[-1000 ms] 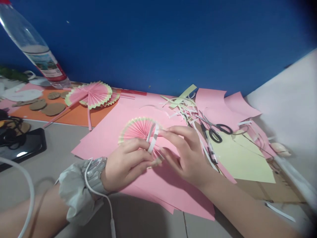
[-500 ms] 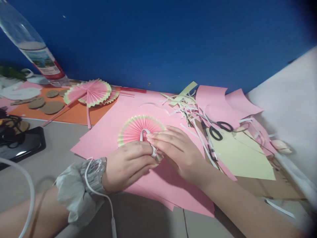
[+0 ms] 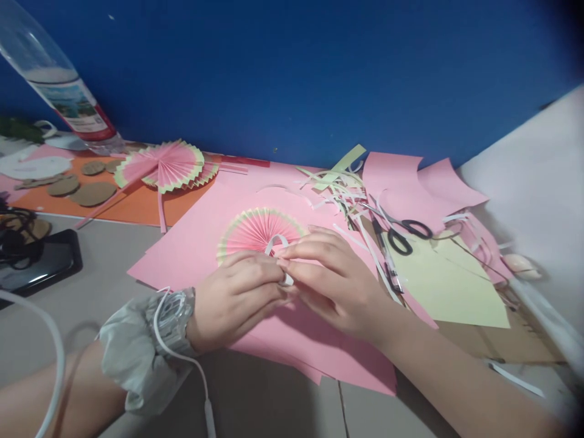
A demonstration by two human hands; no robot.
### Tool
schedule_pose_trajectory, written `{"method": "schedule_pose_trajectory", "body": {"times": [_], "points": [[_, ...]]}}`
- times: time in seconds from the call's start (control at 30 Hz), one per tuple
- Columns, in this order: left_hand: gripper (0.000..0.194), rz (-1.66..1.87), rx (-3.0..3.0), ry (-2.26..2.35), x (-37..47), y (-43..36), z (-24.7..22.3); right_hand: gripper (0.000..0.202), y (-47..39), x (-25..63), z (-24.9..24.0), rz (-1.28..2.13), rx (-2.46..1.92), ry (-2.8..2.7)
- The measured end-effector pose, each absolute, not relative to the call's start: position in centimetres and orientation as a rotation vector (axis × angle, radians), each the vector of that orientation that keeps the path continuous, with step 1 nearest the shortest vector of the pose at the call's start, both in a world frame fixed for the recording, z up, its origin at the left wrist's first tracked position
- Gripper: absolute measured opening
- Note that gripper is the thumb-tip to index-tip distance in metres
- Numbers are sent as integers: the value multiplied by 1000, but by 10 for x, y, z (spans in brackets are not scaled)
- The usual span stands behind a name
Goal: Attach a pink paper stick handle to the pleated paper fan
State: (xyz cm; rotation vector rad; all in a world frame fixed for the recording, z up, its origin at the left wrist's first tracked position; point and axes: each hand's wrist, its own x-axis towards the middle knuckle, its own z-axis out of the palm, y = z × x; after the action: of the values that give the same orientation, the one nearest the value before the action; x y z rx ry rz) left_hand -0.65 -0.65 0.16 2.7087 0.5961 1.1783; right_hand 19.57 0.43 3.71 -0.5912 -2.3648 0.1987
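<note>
A pleated pink paper fan (image 3: 255,230) with a yellow-green edge lies on pink paper sheets (image 3: 201,243). My left hand (image 3: 235,298) pinches the fan's lower middle, with a clear watch on its wrist. My right hand (image 3: 337,280) meets it fingertip to fingertip and holds a thin white paper strip (image 3: 279,246), which is bent into a small loop over the fan's centre. Both hands cover the fan's lower half.
Black-handled scissors (image 3: 401,234) lie right of my hands among paper scraps (image 3: 337,182) and a pale yellow sheet (image 3: 451,286). More finished fans (image 3: 162,164) rest on an orange sheet at the left, near cardboard discs (image 3: 93,193), a plastic bottle (image 3: 64,91) and a black phone (image 3: 41,267).
My right hand has drawn in against the left. The white strip, straight and upright a second ago, is now curled into a loop over the fan's centre.
</note>
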Motion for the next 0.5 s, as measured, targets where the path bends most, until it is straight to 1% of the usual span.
{"method": "schedule_pose_trajectory", "body": {"times": [0.13,0.23,0.3,0.37,0.5], "points": [[14,1126,2721,641,-8,-6,2,18,1,196,41,176,-649,-2370],[14,1160,2688,598,-8,-6,3,14,0,199,48,131,-656,-2403],[11,1199,2642,553,-8,-6,4,16,1,201,52,163,-677,-2421],[9,1220,2613,567,-7,-6,6,20,2,204,57,296,-708,-2410],[9,1251,2546,745,-6,-8,8,19,3,205,66,765,-896,-2387]]}}
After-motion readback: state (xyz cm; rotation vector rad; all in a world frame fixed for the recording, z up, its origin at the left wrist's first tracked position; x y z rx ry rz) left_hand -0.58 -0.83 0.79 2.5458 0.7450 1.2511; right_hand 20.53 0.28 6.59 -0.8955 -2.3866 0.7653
